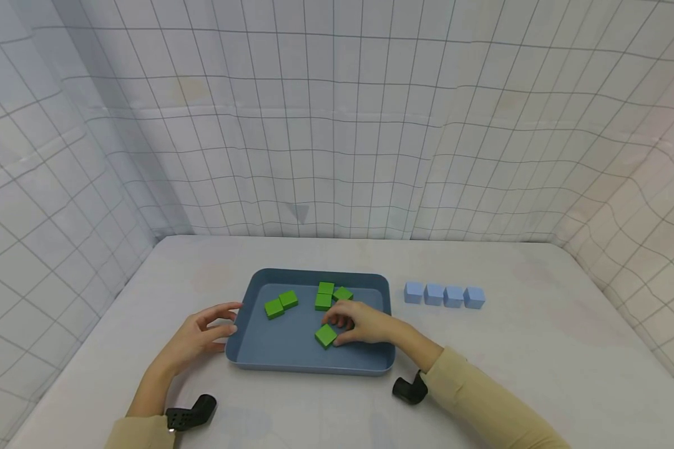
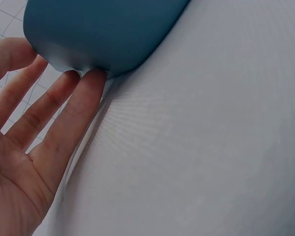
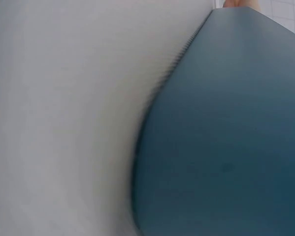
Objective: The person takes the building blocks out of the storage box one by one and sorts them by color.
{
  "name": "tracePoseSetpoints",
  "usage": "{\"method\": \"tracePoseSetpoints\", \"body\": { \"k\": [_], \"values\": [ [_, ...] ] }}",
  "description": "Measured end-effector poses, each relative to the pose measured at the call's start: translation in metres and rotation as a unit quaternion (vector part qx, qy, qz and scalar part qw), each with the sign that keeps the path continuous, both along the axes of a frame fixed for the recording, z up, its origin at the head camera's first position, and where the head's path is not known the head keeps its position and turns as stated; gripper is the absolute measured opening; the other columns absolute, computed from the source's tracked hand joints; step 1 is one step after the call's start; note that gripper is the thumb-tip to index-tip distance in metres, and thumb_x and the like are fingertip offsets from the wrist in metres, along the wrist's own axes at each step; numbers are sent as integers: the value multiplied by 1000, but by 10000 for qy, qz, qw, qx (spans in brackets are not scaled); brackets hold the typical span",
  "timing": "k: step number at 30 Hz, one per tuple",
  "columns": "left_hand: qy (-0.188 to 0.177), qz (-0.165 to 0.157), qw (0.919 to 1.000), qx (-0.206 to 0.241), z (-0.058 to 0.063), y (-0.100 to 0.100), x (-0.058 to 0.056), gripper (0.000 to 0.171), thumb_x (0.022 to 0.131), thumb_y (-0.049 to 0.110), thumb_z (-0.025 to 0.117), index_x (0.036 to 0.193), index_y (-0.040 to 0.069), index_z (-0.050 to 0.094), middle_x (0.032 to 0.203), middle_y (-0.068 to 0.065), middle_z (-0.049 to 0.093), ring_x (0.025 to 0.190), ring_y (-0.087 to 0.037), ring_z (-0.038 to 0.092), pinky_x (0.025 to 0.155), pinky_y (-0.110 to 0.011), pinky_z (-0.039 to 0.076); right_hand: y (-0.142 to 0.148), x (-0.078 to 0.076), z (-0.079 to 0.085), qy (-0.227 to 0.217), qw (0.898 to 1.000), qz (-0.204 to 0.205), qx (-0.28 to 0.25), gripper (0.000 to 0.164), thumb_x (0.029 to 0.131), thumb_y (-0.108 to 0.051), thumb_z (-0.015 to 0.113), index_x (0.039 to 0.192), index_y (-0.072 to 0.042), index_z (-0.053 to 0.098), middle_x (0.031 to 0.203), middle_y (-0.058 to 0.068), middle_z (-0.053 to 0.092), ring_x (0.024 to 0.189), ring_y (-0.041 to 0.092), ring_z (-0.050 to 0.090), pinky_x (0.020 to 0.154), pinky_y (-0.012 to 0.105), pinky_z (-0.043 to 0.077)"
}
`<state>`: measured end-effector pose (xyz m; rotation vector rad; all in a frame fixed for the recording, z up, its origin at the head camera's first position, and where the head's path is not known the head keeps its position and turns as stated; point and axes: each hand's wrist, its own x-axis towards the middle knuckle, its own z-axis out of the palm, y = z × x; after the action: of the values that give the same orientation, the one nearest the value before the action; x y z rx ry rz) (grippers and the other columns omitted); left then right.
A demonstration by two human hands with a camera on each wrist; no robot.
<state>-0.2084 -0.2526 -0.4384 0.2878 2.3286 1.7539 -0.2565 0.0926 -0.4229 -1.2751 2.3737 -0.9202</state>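
Note:
A blue-grey tray lies on the table with several green blocks in it. My left hand is at its left end, fingers spread and gently bent. In the left wrist view, the fingertips of that left hand rest against the outer wall of the tray. Inside the tray, my right hand pinches one green block between thumb and fingers, near the front. The right wrist view is filled mostly by the tray's outside wall; the block is hidden there.
Two green blocks sit together at the tray's left, and a group of 3 more is at the back, partly behind the right hand. Several light blue cubes stand in a row right of the tray. A grid-patterned curtain encloses the table.

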Motion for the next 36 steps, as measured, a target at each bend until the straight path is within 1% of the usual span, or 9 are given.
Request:
{"method": "tracePoseSetpoints", "body": {
  "k": [8, 14, 17, 19, 26, 32, 36],
  "values": [
    [17, 26, 10000, -64, -1, 0, 0, 53, 89, 16, 60, 135, 1, 40, 121, -23, 42, 97, -15, 57, 73, -33, 52, 0, 0, 1, 24, 10000, -20, -35, 36, 80, -15, 70, 112, -5, 57, 100, 5, 55, 87, 14, 52, 75, 21, 46],
    [13, 21, 10000, -44, -1, 0, 0, 53, 89, 16, 60, 135, 1, 40, 120, -23, 42, 96, -14, 57, 73, -33, 52, 1, 1, 3, -245, 9996, -105, -122, 37, 80, -14, 71, 112, -4, 55, 97, 2, 56, 86, 14, 53, 73, 21, 46],
    [-2, 32, 10000, -38, -1, 0, 0, 53, 88, 16, 60, 135, 1, 40, 120, -23, 42, 95, -14, 57, 73, -33, 52, 3, 1, 6, -380, 9989, -208, -199, 36, 79, -13, 71, 111, -6, 54, 95, 0, 55, 85, 14, 54, 72, 21, 47],
    [-19, 42, 10000, -38, 0, 0, 0, 53, 88, 16, 60, 135, 0, 40, 120, -23, 42, 95, -13, 57, 73, -33, 52, 6, 2, 9, -392, 9984, -273, -290, 35, 79, -12, 71, 110, -6, 54, 94, 1, 55, 84, 15, 55, 72, 22, 47],
    [-69, 77, 9999, -44, 1, 1, 0, 54, 88, 17, 60, 135, 0, 40, 120, -22, 42, 94, -12, 57, 73, -33, 52, 22, 6, 18, -50, 9968, -513, -611, 34, 79, -11, 72, 107, -7, 54, 92, 1, 55, 81, 16, 55, 70, 24, 48],
    [-104, 101, 9999, -73, 1, 1, 1, 54, 89, 17, 60, 136, 1, 39, 121, -22, 41, 95, -11, 57, 74, -32, 52, 41, 11, 24, -64, 9928, -829, -861, 33, 78, -10, 72, 106, -8, 53, 94, 1, 55, 80, 14, 54, 71, 26, 48],
    [-107, 106, 9999, -83, 1, 1, 1, 54, 89, 17, 60, 136, 1, 39, 122, -22, 41, 96, -11, 57, 74, -32, 52, 56, 16, 26, -87, 9900, -1077, -906, 33, 79, -11, 72, 105, -8, 53, 93, 2, 55, 79, 14, 53, 70, 27, 47]
  ]
}}
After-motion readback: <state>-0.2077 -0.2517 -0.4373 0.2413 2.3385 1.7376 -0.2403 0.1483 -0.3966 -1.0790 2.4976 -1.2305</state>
